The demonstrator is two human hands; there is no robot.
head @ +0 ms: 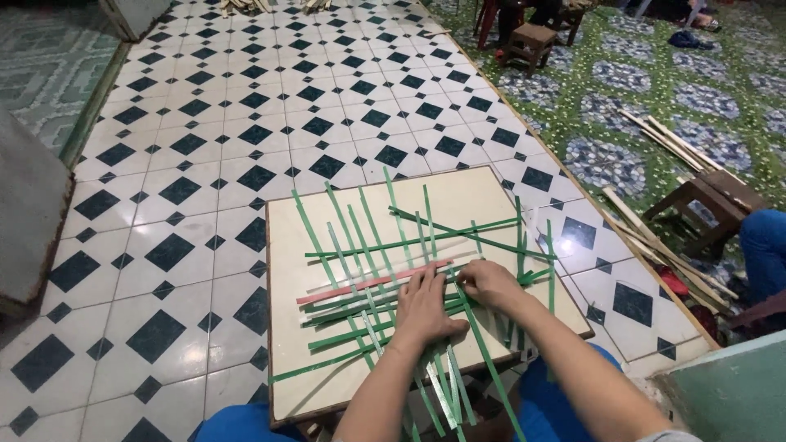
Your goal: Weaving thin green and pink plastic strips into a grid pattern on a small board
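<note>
Woven strips [385,270] of green and white, crossed by one pink strip [368,284], are spread over a pale square board [458,200] that is laid across the lap of a person in blue trousers [237,424]. Nearest the camera, loose strip ends are seen hanging past the board's front edge, beside the forearms. The left hand [426,307] is pressed flat on the lattice, fingers spread and pointing away, with the crossing strips directly beneath the palm. The right hand [490,282] is set just beside it to the right, fingers curled together where the horizontal strips end; whether a strip is pinched there cannot be told. Green strips are fanned out from under both hands, upright ones running toward the board's far edge and long ones crossing leftward. Beyond the board, a floor of white tiles with dark diamonds [246,123] is shown. To the right, a green patterned mat [622,90] is strewn with bamboo slats [675,141] near low wooden stools [708,200], another stool [530,41] standing farther back.
</note>
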